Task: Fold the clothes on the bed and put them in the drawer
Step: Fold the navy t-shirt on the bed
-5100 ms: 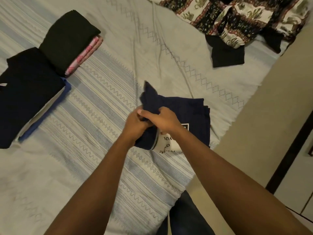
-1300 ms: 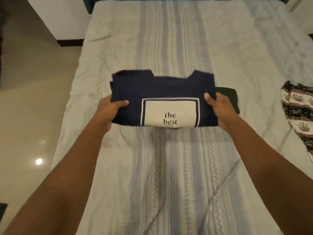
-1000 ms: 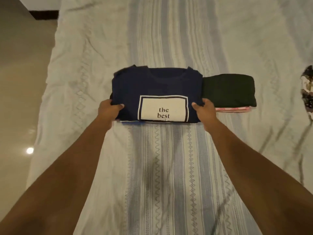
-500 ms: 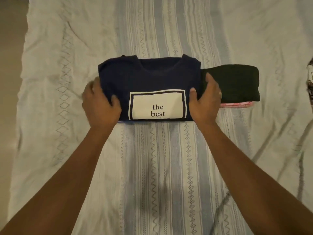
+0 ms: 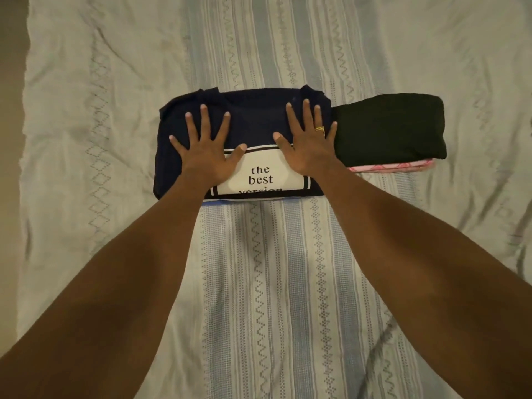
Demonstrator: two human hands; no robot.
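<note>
A folded navy T-shirt (image 5: 253, 122) with a white printed panel reading "the best version" lies on top of a stack in the middle of the bed (image 5: 86, 168). My left hand (image 5: 205, 149) lies flat on its left half, fingers spread and straight. My right hand (image 5: 308, 142), with a ring on one finger, presses flat on its right half the same way. A thin blue edge of another garment (image 5: 218, 201) shows beneath the navy shirt.
Right beside the navy stack sits a folded black garment (image 5: 388, 129) on top of a folded pink one (image 5: 391, 167). The striped bedspread stretches on all sides. The floor (image 5: 10, 110) shows along the left edge of the bed.
My hands have left the sides of the navy shirt and now lie flat on top of it with fingers spread. The camera has moved closer over the stack.
</note>
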